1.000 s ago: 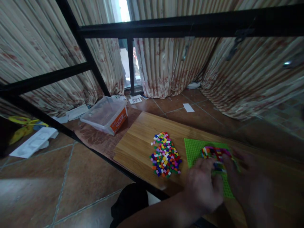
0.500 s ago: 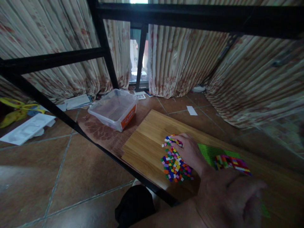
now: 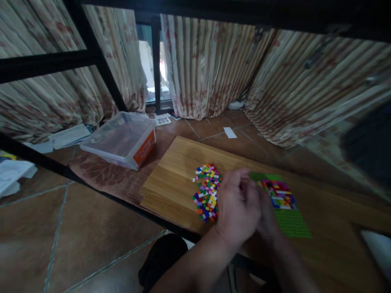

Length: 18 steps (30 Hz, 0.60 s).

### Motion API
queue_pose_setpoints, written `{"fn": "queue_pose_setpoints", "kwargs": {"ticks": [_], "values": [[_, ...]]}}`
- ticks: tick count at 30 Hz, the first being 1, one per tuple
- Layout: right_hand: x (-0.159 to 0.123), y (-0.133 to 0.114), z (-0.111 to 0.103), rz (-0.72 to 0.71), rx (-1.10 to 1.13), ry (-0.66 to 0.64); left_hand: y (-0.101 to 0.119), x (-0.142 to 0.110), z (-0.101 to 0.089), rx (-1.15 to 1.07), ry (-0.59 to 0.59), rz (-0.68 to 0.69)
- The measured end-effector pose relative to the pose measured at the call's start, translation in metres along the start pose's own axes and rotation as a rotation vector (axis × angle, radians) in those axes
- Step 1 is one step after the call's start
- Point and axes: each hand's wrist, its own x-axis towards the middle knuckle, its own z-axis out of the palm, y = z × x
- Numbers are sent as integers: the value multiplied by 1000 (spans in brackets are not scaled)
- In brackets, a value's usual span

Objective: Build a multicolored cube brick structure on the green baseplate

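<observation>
My left hand [image 3: 236, 207] is closed, its fingers curled together over the wooden board, just right of a loose pile of small coloured toy bricks [image 3: 209, 191]. Close against it on the right is my right hand [image 3: 265, 205], mostly covered by the left one and blurred, so its fingers do not show clearly. Whatever lies between the fingers is hidden. Beyond the right hand, a green baseplate [image 3: 293, 223] lies flat. Its far half carries a block of joined multicoloured bricks [image 3: 280, 194], partly behind the hand.
The wooden board [image 3: 171, 171] rests in a black metal frame [image 3: 165, 221]. A clear plastic box [image 3: 122, 138] with an orange label stands to the left on a brown mat [image 3: 104, 171]. A white card [image 3: 229, 132] lies on the tiles, and striped curtains [image 3: 210, 69] hang behind.
My right hand has left the brick pile and drawn back rightward. My left hand has moved from the near right to meet it. The view has turned right, showing more of the baseplate.
</observation>
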Motion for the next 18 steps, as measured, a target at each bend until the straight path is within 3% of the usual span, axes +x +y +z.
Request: {"fn": "queue_pose_setpoints", "kwargs": {"ticks": [2, 4, 6, 8, 12, 18], "values": [[-14, -2, -22, 26, 29, 71, -10, 4, 3, 16, -40, -126], [-23, -3, -39, 43, 68, 124, -19, 4, 8, 33, -202, -202], [-29, 0, -52, 67, 116, 148, -25, 1, 16, -6, -342, -196], [-32, 5, -62, 109, 184, 164, -26, -4, 23, -39, -411, -173], [-38, 22, -77, 212, 290, 213, -26, -13, 39, -26, -455, -191], [-48, 35, -101, 236, 215, 211, -33, -23, 65, 90, -442, -118]]}}
